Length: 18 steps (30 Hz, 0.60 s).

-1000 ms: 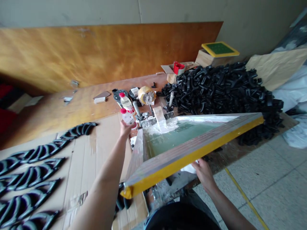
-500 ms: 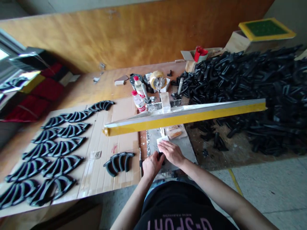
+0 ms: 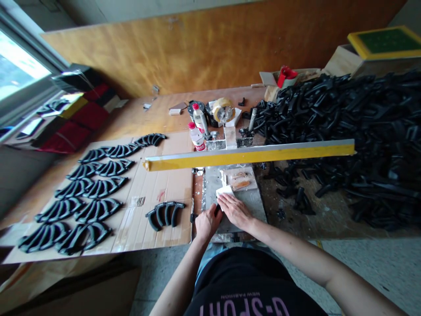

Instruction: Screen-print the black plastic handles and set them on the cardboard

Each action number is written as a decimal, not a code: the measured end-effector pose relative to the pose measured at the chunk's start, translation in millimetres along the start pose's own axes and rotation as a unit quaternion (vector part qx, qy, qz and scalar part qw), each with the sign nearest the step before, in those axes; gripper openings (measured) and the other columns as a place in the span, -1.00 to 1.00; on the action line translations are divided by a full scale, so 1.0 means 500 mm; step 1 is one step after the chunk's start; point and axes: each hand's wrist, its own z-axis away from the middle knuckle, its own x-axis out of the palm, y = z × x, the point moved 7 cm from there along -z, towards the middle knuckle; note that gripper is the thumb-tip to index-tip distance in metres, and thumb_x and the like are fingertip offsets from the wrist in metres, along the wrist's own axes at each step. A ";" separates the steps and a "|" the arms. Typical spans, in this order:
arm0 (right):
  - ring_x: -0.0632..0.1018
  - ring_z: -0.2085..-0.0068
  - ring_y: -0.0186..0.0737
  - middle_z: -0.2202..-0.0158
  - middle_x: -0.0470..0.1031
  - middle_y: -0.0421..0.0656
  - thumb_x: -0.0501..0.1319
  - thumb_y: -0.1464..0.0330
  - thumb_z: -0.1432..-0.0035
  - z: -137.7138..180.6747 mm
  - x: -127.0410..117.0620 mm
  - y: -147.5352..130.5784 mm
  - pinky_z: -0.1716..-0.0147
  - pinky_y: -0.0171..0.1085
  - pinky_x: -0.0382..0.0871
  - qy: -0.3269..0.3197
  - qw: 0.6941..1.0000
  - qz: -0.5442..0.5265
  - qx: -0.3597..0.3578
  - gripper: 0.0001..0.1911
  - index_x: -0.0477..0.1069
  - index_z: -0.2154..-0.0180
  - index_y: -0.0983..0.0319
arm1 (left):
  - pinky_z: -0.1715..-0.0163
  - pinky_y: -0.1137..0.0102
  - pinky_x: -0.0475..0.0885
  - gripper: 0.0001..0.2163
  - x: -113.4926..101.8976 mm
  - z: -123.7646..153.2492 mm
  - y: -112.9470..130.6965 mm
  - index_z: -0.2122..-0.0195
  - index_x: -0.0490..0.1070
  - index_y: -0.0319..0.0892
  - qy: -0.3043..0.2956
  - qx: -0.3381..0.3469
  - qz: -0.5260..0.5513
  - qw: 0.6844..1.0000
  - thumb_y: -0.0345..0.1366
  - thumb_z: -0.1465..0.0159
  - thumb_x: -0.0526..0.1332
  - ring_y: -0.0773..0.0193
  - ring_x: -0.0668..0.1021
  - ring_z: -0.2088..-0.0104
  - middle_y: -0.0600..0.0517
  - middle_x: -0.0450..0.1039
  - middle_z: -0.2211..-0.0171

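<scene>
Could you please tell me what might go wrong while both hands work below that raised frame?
The raised yellow-edged screen frame could drop onto the left hand, which grips a small black part, and the right hand, flat on a white cloth. The two red-capped plastic bottles beside its hinge might get knocked over.

A cardboard sheet (image 3: 158,184) covers the left of the bench, with curved black parts (image 3: 82,197) laid on it in 2 loose columns and a small cluster (image 3: 164,214) apart near its right edge. Behind it stand 2 red-capped bottles (image 3: 196,136), just beside a tape roll (image 3: 222,109). A yellow-edged frame (image 3: 250,154) is tilted up across the middle. To the right lies a big pile of black parts (image 3: 345,118). A wooden board (image 3: 197,52) leans at the back. A green screen (image 3: 386,41) sits on a box (image 3: 342,66) at far right, and red cloth (image 3: 88,116) lies near the window (image 3: 16,70).
</scene>
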 end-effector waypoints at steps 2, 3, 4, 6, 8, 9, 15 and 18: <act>0.36 -0.23 -0.05 -0.19 0.36 0.06 0.05 0.51 -0.28 -0.009 0.003 -0.005 -0.22 -0.04 0.29 -0.002 1.000 -0.010 0.004 -0.57 0.34 -0.17 0.35 | 0.38 0.40 0.31 -0.68 0.001 0.001 0.000 0.12 0.39 -0.04 -0.003 -0.001 0.000 1.000 -0.02 -0.35 -0.04 0.16 0.62 0.30 -0.05 0.61 0.29; 0.37 -0.22 -0.05 -0.18 0.37 0.06 0.05 0.51 -0.28 -0.008 0.002 -0.004 -0.22 -0.04 0.29 -0.005 1.000 -0.012 0.005 -0.57 0.35 -0.16 0.35 | 0.39 0.40 0.31 -0.68 0.000 0.001 0.001 0.13 0.39 -0.04 -0.004 -0.002 0.000 1.000 -0.02 -0.35 -0.04 0.16 0.62 0.31 -0.05 0.60 0.30; 0.38 -0.21 -0.04 -0.17 0.38 0.06 0.04 0.51 -0.28 -0.003 -0.003 -0.002 -0.21 -0.04 0.30 -0.009 1.000 -0.014 0.006 -0.58 0.36 -0.15 0.36 | 0.39 0.40 0.31 -0.68 -0.001 0.002 0.001 0.15 0.39 -0.04 -0.003 -0.004 0.001 1.000 -0.01 -0.35 -0.05 0.16 0.62 0.31 -0.04 0.60 0.31; 0.41 -0.19 -0.01 -0.14 0.41 0.08 0.04 0.52 -0.27 0.018 -0.022 0.006 -0.19 -0.03 0.32 -0.017 1.000 -0.020 0.009 -0.60 0.39 -0.11 0.38 | 0.40 0.40 0.30 -0.67 -0.004 0.003 0.002 0.19 0.39 -0.05 -0.001 -0.010 0.003 1.000 0.00 -0.35 -0.06 0.16 0.62 0.31 -0.03 0.60 0.33; 0.42 -0.18 -0.01 -0.11 0.45 0.08 0.04 0.52 -0.27 0.045 -0.052 0.021 -0.18 -0.03 0.33 -0.020 0.999 -0.046 0.015 -0.61 0.43 -0.08 0.36 | 0.41 0.41 0.29 -0.67 -0.006 0.004 0.002 0.21 0.38 -0.05 0.002 -0.016 0.005 1.000 0.01 -0.35 -0.06 0.16 0.62 0.31 -0.02 0.59 0.35; 0.42 -0.18 -0.02 -0.10 0.46 0.06 0.04 0.52 -0.26 0.059 -0.071 0.032 -0.18 -0.04 0.33 -0.019 0.997 -0.068 0.026 -0.61 0.44 -0.07 0.33 | 0.41 0.41 0.29 -0.67 -0.006 0.004 0.002 0.21 0.38 -0.05 0.001 -0.019 0.006 1.000 0.01 -0.35 -0.06 0.16 0.62 0.31 -0.01 0.59 0.36; 0.59 0.08 -0.14 0.06 0.58 -0.11 0.05 0.34 -0.27 0.128 -0.160 0.221 0.06 -0.16 0.49 0.070 0.909 -0.319 0.261 -0.67 0.47 0.00 0.16 | 0.44 0.42 0.27 -0.69 0.001 0.003 0.004 0.23 0.35 -0.06 -0.008 -0.039 -0.008 0.999 0.00 -0.35 -0.06 0.15 0.62 0.33 -0.01 0.59 0.39; 0.61 0.24 -0.13 0.24 0.61 -0.11 0.13 0.20 -0.19 0.162 -0.171 0.377 0.30 -0.18 0.56 0.180 0.773 -0.472 0.383 -0.68 0.48 0.11 0.20 | 0.48 0.44 0.24 -0.70 0.007 -0.001 0.007 0.23 0.33 -0.06 -0.015 -0.048 -0.006 0.999 -0.02 -0.36 -0.08 0.16 0.63 0.33 0.00 0.58 0.39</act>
